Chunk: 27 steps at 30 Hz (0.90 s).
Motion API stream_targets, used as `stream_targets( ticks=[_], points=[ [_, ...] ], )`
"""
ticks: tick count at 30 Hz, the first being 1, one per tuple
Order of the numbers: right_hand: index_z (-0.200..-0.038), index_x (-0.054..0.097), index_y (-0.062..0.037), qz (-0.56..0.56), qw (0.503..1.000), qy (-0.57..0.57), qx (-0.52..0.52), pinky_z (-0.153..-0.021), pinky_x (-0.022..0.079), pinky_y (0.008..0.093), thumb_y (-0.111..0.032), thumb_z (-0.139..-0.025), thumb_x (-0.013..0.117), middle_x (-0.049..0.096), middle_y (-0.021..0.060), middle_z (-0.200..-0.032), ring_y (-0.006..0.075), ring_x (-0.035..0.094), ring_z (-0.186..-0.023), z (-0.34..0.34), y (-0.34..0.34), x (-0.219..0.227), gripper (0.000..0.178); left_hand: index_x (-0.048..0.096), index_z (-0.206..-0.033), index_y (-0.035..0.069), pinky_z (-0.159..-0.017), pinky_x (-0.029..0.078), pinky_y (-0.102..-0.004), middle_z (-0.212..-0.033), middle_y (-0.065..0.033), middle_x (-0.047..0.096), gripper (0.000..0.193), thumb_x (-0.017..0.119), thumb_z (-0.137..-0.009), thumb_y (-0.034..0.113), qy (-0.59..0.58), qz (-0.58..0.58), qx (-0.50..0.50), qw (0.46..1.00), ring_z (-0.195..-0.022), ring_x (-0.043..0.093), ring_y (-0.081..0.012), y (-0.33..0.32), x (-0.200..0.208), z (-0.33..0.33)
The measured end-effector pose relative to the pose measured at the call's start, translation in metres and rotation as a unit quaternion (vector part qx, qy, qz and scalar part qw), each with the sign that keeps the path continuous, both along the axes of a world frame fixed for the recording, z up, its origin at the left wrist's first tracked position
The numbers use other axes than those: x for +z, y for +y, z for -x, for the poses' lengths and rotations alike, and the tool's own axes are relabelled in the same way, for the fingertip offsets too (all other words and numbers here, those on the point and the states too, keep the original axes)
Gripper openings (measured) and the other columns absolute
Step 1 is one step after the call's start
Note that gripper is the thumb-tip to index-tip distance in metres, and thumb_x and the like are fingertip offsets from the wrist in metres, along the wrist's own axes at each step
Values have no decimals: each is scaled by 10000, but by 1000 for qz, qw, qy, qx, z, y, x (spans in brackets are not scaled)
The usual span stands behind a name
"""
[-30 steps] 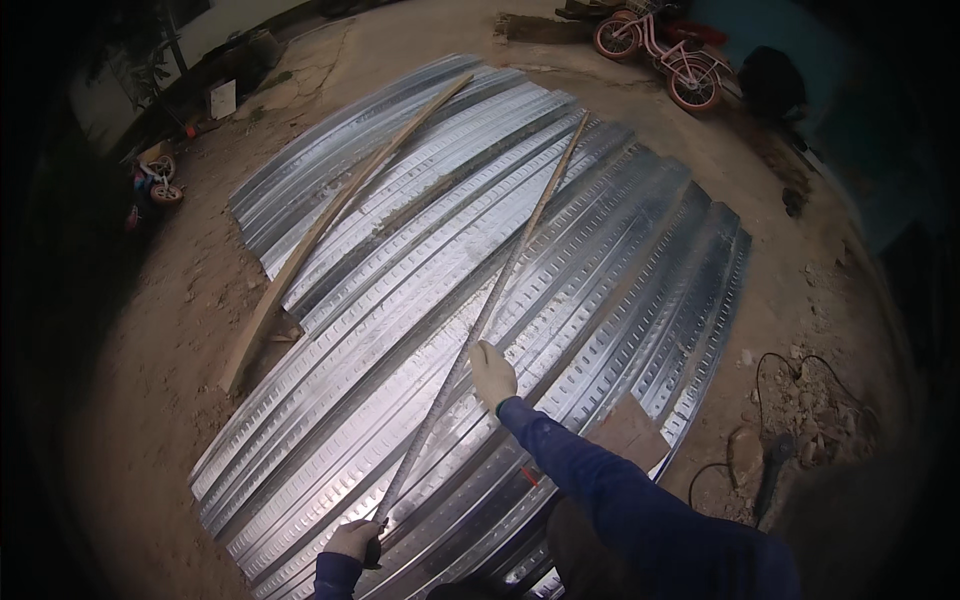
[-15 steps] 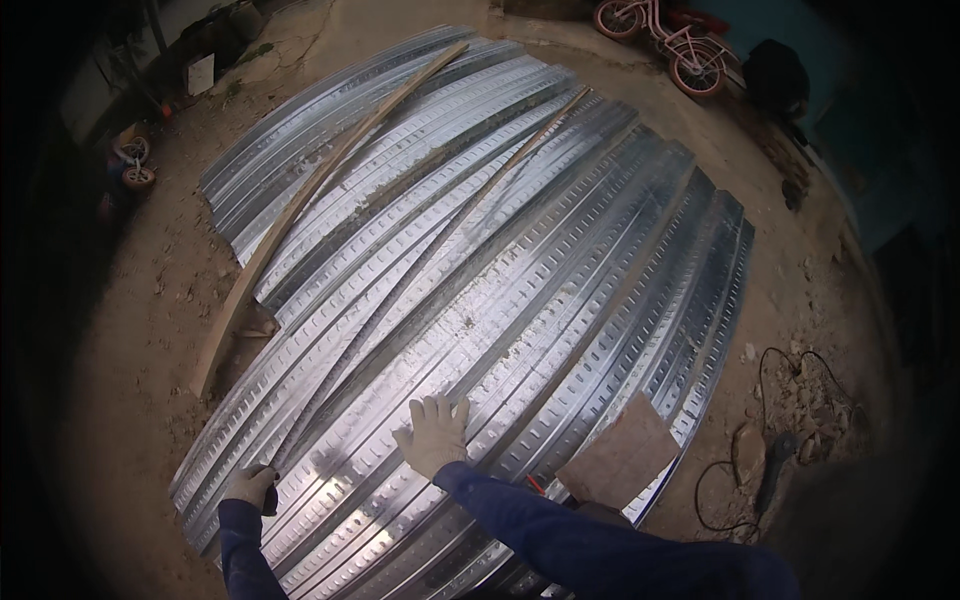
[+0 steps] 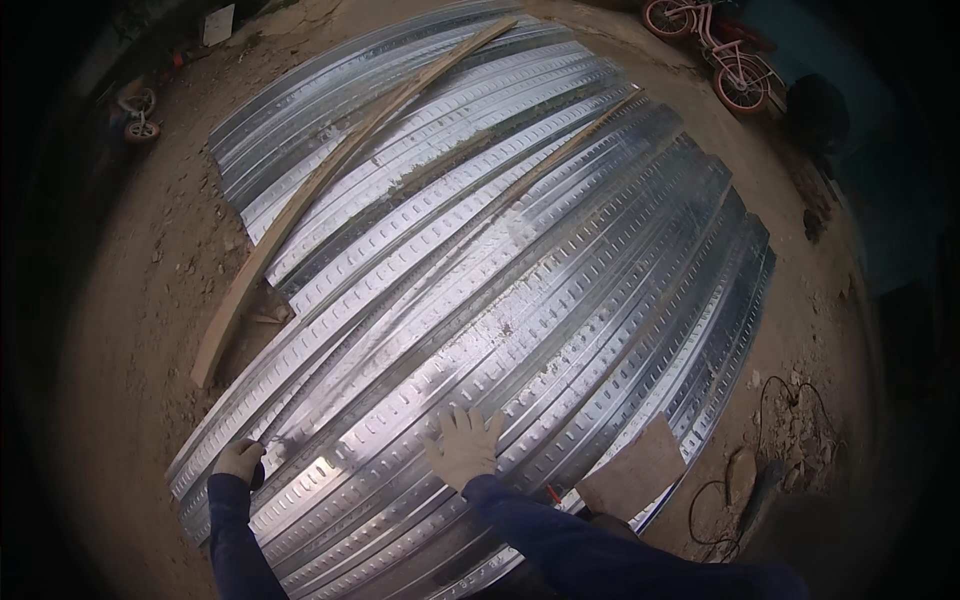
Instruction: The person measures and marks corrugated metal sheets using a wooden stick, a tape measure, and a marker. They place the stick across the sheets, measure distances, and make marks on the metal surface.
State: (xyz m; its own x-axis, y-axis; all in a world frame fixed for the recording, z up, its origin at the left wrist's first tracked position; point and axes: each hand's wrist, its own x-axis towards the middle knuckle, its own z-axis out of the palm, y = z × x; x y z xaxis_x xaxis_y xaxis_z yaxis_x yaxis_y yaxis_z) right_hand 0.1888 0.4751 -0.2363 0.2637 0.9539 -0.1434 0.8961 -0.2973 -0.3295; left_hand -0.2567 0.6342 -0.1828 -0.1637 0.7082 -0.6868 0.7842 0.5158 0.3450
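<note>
Head camera view, looking down past two dark blue sleeves [image 3: 560, 537]: beside the right forearm a flat brown board [image 3: 635, 470] overlaps the near right edge of the metal, and a bit of something orange [image 3: 553, 493] shows close to that sleeve. Off on the dirt to the right, a dark cable [image 3: 691, 512] loops beside a heap of rubble [image 3: 805, 440].

Of the two hands, both in pale gloves, the left hand [image 3: 238, 462] is curled round a small dark object [image 3: 259, 476], too hidden for me to make out fully. The right hand [image 3: 465, 447] is spread wide, palm down at the ribbed metal sheets [image 3: 520, 310], gripping nothing I can see; whether it presses on them I cannot tell. Those sheets run beneath both hands and reach well beyond the fingertips. A narrow strip [image 3: 600, 122], blurred toward its near end, slants across them, away from the left hand's side to the far right.

Farther out on the left, a long wooden plank [image 3: 342, 165] lies aslant over the sheets, its near end past their edge, well apart from the hands. Farthest off are a small bike [image 3: 142, 131] at left, a pink bicycle [image 3: 717, 48] at right and a pale panel [image 3: 218, 25].
</note>
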Motion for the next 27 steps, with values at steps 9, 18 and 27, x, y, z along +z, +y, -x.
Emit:
stream_targets(
  ticks=[9, 18, 27],
  points=[
    [-1396, 695, -89, 31, 999, -28, 11, -1273, 93, 786, -482, -947, 694, 637, 162, -1486, 391, 492, -1447, 23, 2, -10, 597, 811, -1277, 146, -1079, 556, -547, -1344, -241, 726, 451, 594, -1037, 460, 241, -136, 28, 960, -1252, 708, -427, 97, -55, -30],
    [-1383, 705, -86, 28, 998, -57, 19, -1271, 105, 785, -434, -937, 724, 647, 168, -1441, 405, 507, -1424, 17, 4, -16, 565, 811, -1291, 147, -1077, 562, -542, -1348, -217, 742, 452, 580, -1015, 419, 289, -109, 46, 950, -1246, 718, -426, 118, -101, -45],
    [-1390, 697, -82, 26, 996, -82, 26, -1273, 112, 777, -430, -950, 717, 638, 169, -1452, 405, 501, -1428, 22, 3, -22, 561, 816, -1284, 159, -1049, 576, -540, -1316, -187, 761, 441, 575, -1027, 425, 294, -95, 50, 950, -1233, 728, -404, 123, -95, -51]
  ],
)
